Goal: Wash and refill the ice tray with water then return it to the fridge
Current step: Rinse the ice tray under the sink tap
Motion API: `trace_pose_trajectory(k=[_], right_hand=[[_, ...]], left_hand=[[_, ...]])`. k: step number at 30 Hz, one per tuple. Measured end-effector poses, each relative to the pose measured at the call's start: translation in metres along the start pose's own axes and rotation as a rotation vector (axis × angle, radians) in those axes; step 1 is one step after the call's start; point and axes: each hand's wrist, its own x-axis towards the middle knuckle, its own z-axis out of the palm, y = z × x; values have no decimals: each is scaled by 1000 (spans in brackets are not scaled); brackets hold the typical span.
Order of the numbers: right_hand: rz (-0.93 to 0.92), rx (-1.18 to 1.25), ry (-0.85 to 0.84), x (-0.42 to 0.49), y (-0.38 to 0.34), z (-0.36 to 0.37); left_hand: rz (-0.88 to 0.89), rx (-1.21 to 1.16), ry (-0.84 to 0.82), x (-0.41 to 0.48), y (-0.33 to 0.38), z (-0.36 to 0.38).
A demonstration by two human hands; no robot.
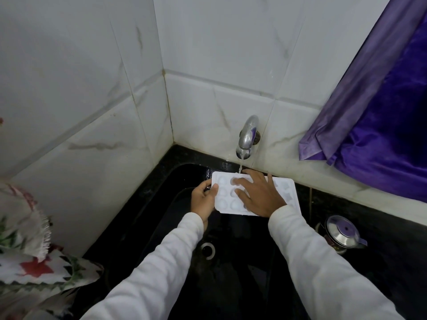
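My white long sleeves (318, 262) reach forward over the black stone sink (231, 285), whose round metal drain (208, 250) lies below and between my wrists. To my right on the dark counter stands a small steel lidded pot (344, 232); to my left hangs a flower-printed cloth with a fringed edge (27, 239).

My left hand (204, 199) grips the left short edge of the white plastic ice tray with round hollows (286, 192), thumb on top and fingers curled under. My right hand (260, 195) lies flat on the tray's upper face, fingers spread and pressing into the hollows, not closed around anything. I hold the tray over the back of the sink, tilted slightly, its far edge under the running water (240, 165) from the chrome wall tap (247, 135).

I judge that I am in the washing step: I seem to be rubbing the hollows under the flow. Whether they hold water I cannot tell. Filling the tray properly and carrying it to the fridge are yet to be done, and no fridge shows here.

Beyond the tap rise white marbled wall tiles (92, 65), with a purple satin curtain (381, 112) at the right. There is a small dark mark on the tray's left edge by my thumb, too small to read; I see no other writing or brand.
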Motion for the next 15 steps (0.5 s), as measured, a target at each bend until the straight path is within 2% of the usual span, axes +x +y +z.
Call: trace_pose_trajectory(k=[8,15], right_hand=[[10,-32,-36,-1,0,-1],[6,-22,19,-2,-5,0]], left_hand=[[-2,7,-18,-3,1,2],[4,4,-11,-1,2,2]])
